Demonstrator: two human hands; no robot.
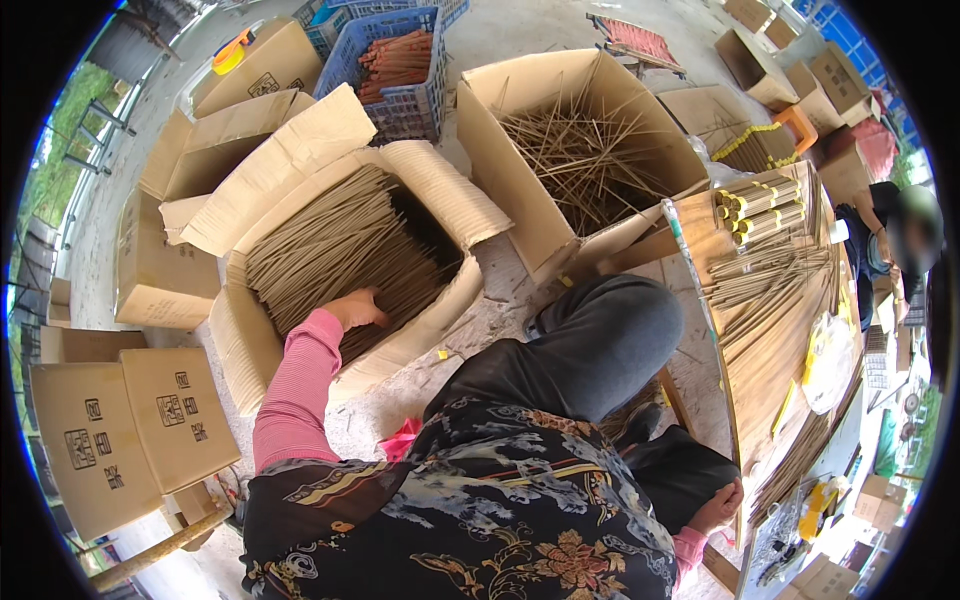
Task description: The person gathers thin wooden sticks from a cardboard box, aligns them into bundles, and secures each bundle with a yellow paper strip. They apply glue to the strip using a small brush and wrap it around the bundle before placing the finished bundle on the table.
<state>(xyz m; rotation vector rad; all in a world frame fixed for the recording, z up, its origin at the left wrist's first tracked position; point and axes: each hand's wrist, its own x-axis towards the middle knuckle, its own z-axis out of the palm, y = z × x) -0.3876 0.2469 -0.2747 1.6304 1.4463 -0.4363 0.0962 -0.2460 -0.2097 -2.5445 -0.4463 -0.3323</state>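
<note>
My left hand [352, 309] reaches over the near edge of an open cardboard box [240, 345] and touches the thin brown sticks [335, 245] that lie in it, mostly side by side. Its thumb and fingers are apart; the fingertips are partly hidden against the sticks. On the right, my right hand [715, 506] rests by my dark-trousered knee, close to the edge of a wooden table [735, 385]. Its fingers lie loosely bent and nothing shows in them.
A second cardboard box [540, 235] holds tangled sticks. Behind stands a blue crate [345, 55] of reddish bundles. Yellow-banded bundles [765, 205] and loose sticks lie on the table. Closed boxes [105, 440] stand at left; another person [880, 235] is at far right.
</note>
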